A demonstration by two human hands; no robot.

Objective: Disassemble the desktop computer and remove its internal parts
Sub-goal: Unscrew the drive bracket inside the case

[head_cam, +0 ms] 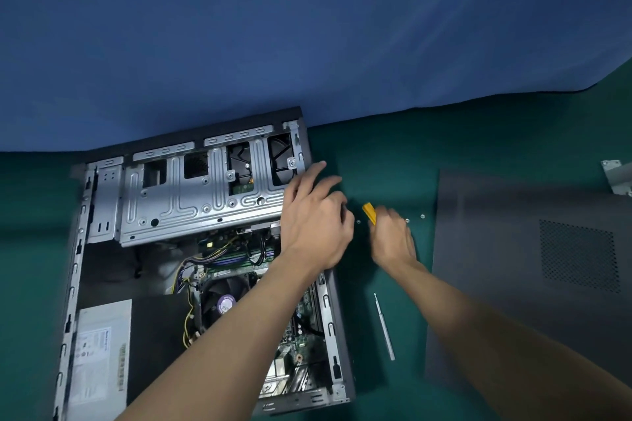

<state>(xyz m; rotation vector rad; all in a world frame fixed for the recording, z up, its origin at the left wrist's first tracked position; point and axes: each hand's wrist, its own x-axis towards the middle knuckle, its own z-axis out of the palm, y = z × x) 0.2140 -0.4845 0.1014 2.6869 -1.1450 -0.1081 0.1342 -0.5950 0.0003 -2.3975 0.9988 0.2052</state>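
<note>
Early on: side panel [513,249] off at right, drive cage [191,195], CPU fan [222,301] and power supply [99,352] remain; left hand [314,219] spreads its fingers, right hand [393,239] grips a yellow-handled tool [369,213].

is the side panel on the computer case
No, the side panel lies flat on the green mat to the right of the open computer case, whose fan is exposed.
</note>
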